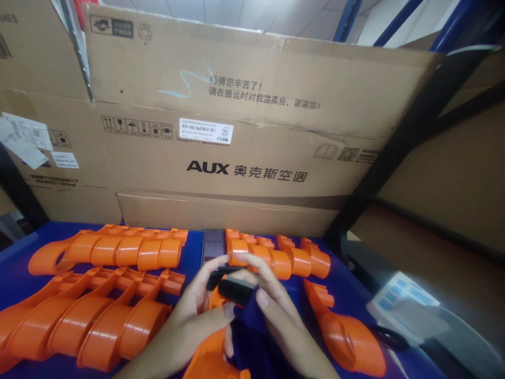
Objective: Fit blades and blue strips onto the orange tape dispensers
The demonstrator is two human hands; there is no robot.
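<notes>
Near the bottom centre, my left hand (201,310) is closed around an orange plastic part (213,355) that carries a black cylindrical piece (235,291). My right hand (278,310) grips the same assembly from the other side, its thumb on a dark blue piece (252,310). Fingers of both hands hide much of the joint between these pieces. Just beyond my fingertips lie orange plastic parts (280,260) with rounded drum-like ends. A single similar orange part (355,342) rests to the right of my right hand.
Several orange parts stand in two rows on the left, a back row (130,250) and a front row (102,321), on the blue surface (197,247). A grey box-like item (213,245) lies behind my hands. A large cardboard sheet (252,131) forms the back, beside a dark post (379,173).
</notes>
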